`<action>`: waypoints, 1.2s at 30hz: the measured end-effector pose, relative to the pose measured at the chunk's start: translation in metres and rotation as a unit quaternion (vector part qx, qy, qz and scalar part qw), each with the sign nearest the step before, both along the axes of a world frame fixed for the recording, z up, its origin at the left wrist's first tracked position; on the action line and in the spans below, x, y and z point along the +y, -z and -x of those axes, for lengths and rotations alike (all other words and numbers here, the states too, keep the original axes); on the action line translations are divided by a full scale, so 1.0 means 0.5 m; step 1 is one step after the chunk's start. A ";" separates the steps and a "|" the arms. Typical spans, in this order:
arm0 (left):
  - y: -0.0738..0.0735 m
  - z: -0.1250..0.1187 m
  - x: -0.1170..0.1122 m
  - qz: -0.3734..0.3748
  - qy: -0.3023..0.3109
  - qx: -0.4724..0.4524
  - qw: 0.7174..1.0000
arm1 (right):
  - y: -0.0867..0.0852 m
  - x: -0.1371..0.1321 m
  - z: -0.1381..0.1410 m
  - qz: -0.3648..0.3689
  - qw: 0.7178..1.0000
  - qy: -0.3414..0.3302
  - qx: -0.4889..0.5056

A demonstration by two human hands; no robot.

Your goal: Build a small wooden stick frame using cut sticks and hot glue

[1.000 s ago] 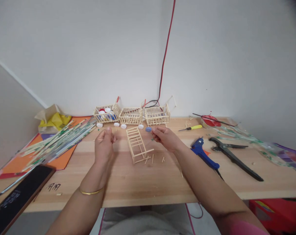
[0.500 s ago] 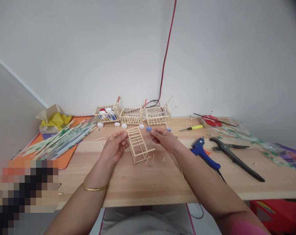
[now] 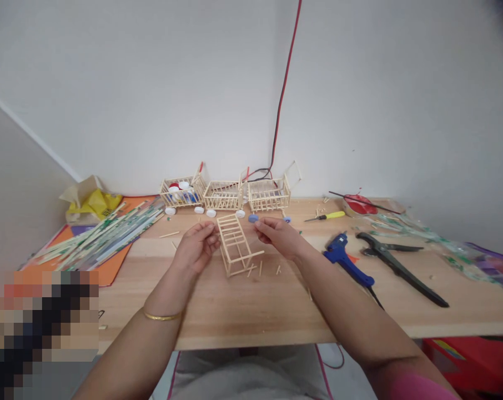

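A small open frame of thin wooden sticks [image 3: 236,240], with ladder-like rungs, stands tilted in front of me on the table. My left hand [image 3: 198,244] is at its upper left corner, thumb and fingers closed on that edge. To the right of the frame, my right hand [image 3: 278,236] is closed in a pinch; whatever lies between the fingertips is too small to make out. Just behind these fingertips shows a blue wheel [image 3: 253,219] of a stick cart [image 3: 268,197]. Short cut sticks [image 3: 260,268] lie beside the frame's lower end.
Two more stick carts [image 3: 182,193] stand along the wall, one filled with bottle caps. Bundled sticks [image 3: 110,239] lie on an orange sheet at left. At right are a blue glue gun [image 3: 348,261], black-handled cutters [image 3: 401,269], a yellow-handled screwdriver [image 3: 330,216] and plastic wrappers [image 3: 422,244].
The stick frame has tilted slightly and shifted a little to the right at its top. Both hands keep nearly the same place and grip.
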State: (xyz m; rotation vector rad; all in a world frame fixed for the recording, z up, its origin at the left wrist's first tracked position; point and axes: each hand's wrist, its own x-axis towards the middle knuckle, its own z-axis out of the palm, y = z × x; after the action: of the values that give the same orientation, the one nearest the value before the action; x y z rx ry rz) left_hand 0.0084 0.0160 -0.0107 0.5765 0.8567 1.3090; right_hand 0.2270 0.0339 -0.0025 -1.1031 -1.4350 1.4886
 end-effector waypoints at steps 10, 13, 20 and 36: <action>-0.007 0.010 0.000 0.024 -0.113 0.114 0.987 | -0.005 0.007 -0.008 -0.042 0.999 0.025 -0.013; -0.007 0.013 0.000 0.015 -0.117 0.143 0.983 | -0.012 0.007 -0.015 -0.056 0.997 0.033 -0.039; -0.040 0.037 -0.028 0.019 0.199 0.160 0.967 | -0.048 -0.006 -0.055 -0.099 0.969 -0.032 -0.225; -0.067 0.025 -0.054 -0.003 0.310 0.129 0.942 | -0.040 -0.019 -0.040 -0.167 0.851 -0.278 -0.413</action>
State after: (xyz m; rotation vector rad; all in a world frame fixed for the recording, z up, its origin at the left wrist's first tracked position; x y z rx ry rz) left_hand -0.0040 -0.0110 0.0230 0.9482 0.7904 0.6693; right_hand 0.2469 0.0244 0.0175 -1.2180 -2.6857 1.0395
